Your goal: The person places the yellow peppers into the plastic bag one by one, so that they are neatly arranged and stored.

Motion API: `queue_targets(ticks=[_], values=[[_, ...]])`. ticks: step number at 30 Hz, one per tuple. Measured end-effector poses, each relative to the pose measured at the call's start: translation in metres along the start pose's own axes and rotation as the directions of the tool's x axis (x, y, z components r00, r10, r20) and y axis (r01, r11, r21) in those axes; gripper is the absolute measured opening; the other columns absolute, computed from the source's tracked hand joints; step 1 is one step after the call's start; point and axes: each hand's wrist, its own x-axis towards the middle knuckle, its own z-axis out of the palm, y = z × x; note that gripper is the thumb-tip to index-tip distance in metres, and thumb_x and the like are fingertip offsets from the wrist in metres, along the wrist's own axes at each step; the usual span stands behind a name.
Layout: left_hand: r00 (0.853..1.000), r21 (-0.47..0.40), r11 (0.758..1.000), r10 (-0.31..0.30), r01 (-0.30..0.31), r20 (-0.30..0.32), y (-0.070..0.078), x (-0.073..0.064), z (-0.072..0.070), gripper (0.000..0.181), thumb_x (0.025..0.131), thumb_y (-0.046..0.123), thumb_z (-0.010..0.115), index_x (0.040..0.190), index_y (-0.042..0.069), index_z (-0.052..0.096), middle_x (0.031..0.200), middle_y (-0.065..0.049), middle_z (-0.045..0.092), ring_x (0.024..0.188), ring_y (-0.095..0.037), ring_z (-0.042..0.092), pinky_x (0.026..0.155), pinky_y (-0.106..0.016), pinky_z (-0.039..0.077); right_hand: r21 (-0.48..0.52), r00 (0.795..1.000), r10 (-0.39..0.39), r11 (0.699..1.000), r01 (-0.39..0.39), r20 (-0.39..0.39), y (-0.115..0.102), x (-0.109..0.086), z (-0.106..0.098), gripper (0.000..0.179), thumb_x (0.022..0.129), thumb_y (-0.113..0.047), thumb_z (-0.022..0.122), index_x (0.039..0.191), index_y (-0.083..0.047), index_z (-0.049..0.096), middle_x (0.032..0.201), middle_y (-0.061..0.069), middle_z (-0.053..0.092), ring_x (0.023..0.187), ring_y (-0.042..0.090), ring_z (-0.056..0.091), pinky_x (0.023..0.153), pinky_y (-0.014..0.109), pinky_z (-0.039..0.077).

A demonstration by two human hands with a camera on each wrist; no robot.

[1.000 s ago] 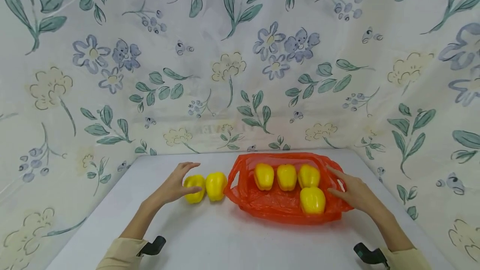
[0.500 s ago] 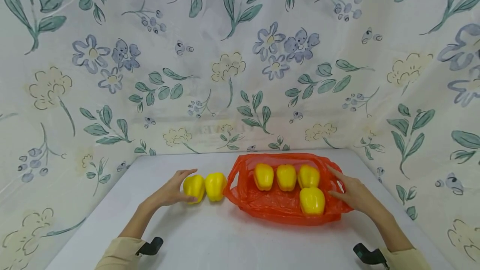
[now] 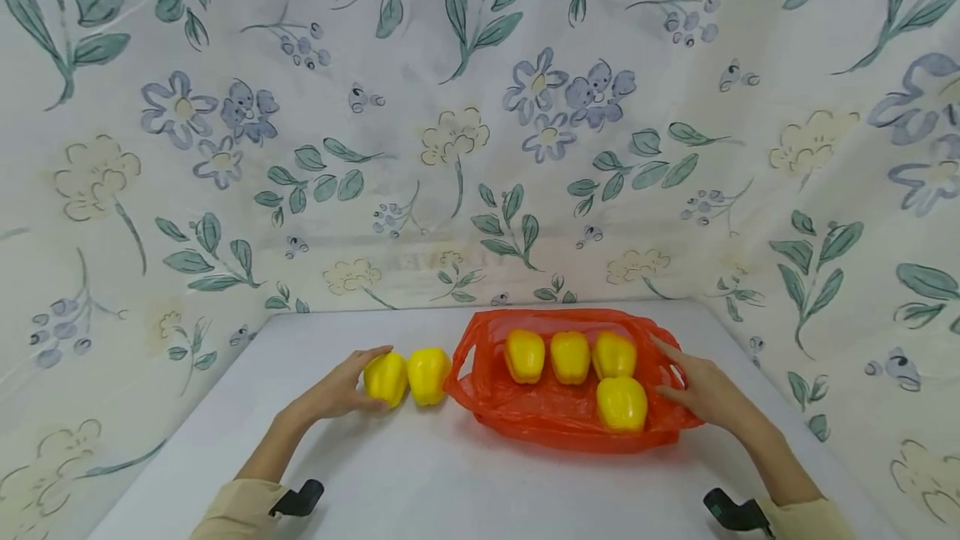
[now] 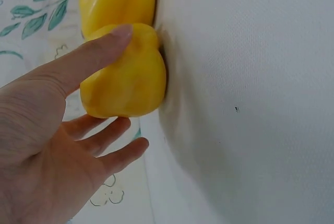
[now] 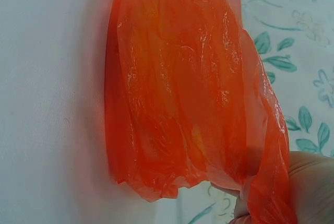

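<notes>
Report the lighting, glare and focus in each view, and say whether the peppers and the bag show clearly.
Head view: even, soft light, faint shadows, edges bowed by the wide lens; orange bag and peppers sharp. Left wrist view: the left hand is close and slightly soft, the nearest pepper clear with mild sheen. Right wrist view: the bag glints on its wrinkles, with yellow only dimly showing through; the right hand is blurred at the corner.

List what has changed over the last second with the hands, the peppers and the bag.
The left hand has closed in on the leftmost yellow pepper, thumb over its top and fingers beneath, from an open reach beside it. The neighbouring pepper, the four peppers in the orange bag and the right hand holding the bag's edge stayed put.
</notes>
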Motion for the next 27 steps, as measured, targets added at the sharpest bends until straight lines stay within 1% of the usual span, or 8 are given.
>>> queue_targets(ticks=[6,9,12,17,22,25,27], values=[[1.000,0.003,1.000,-0.023,0.023,0.001,0.0016,0.0023,0.0018,0.087,0.079,0.026,0.082,0.151,0.014,0.035,0.147,-0.021,0.041,0.134,-0.042,0.042,0.104,-0.065,0.041,0.000,1.000,0.003,1.000,-0.003,0.005,0.0010,-0.0005,-0.0005,0.076,0.087,-0.015,0.072,0.152,-0.006,0.033,0.122,0.024,0.059,0.076,0.016,0.053,0.059,0.018,0.052],[0.999,0.001,0.999,-0.032,0.032,-0.001,0.0013,0.0023,0.0027,0.087,0.078,0.025,0.083,0.151,0.014,0.036,0.146,-0.022,0.042,0.131,-0.041,0.043,0.101,-0.062,0.045,-0.001,1.000,-0.002,1.000,0.002,0.001,0.0012,-0.0001,-0.0006,0.076,0.087,-0.014,0.072,0.152,-0.005,0.033,0.122,0.024,0.059,0.077,0.016,0.052,0.059,0.017,0.052],[0.999,0.001,0.999,-0.035,0.035,-0.004,0.0007,0.0022,0.0032,0.087,0.078,0.024,0.083,0.150,0.015,0.036,0.145,-0.022,0.042,0.130,-0.041,0.044,0.101,-0.061,0.046,0.002,1.000,-0.005,1.000,0.005,0.000,0.0013,0.0003,-0.0007,0.076,0.087,-0.013,0.072,0.152,-0.005,0.033,0.120,0.023,0.060,0.074,0.015,0.052,0.058,0.018,0.052],[1.000,0.008,1.000,-0.028,0.028,-0.010,-0.0012,0.0028,0.0035,0.086,0.078,0.023,0.083,0.150,0.016,0.037,0.143,-0.021,0.043,0.129,-0.039,0.045,0.100,-0.059,0.048,0.018,1.000,-0.004,1.000,0.004,0.004,0.0010,0.0006,-0.0006,0.078,0.087,-0.013,0.072,0.152,-0.006,0.031,0.125,0.027,0.057,0.072,0.015,0.053,0.057,0.019,0.053],[1.000,0.021,1.000,-0.019,0.019,-0.008,-0.0024,0.0039,0.0031,0.086,0.079,0.025,0.082,0.151,0.015,0.036,0.143,-0.022,0.043,0.128,-0.038,0.046,0.100,-0.057,0.049,0.014,1.000,-0.003,1.000,0.003,0.002,-0.0011,0.0004,-0.0016,0.078,0.087,-0.013,0.072,0.152,-0.005,0.031,0.129,0.029,0.055,0.076,0.016,0.054,0.060,0.019,0.055],[1.000,0.020,1.000,-0.003,0.003,-0.007,-0.0025,0.0046,0.0018,0.086,0.080,0.026,0.081,0.151,0.013,0.035,0.144,-0.022,0.043,0.128,-0.038,0.046,0.099,-0.057,0.049,0.005,1.000,-0.011,1.000,0.011,-0.005,-0.0023,-0.0001,-0.0020,0.077,0.086,-0.013,0.073,0.151,-0.003,0.032,0.129,0.029,0.056,0.080,0.017,0.055,0.063,0.021,0.056],[1.000,0.014,1.000,0.015,-0.015,-0.011,-0.0018,0.0043,0.0000,0.086,0.080,0.026,0.081,0.151,0.012,0.034,0.144,-0.023,0.042,0.128,-0.039,0.046,0.098,-0.058,0.049,0.004,1.000,-0.009,1.000,0.009,-0.005,-0.0024,0.0000,-0.0023,0.077,0.086,-0.013,0.073,0.151,-0.003,0.032,0.128,0.029,0.057,0.079,0.017,0.055,0.062,0.020,0.056]])
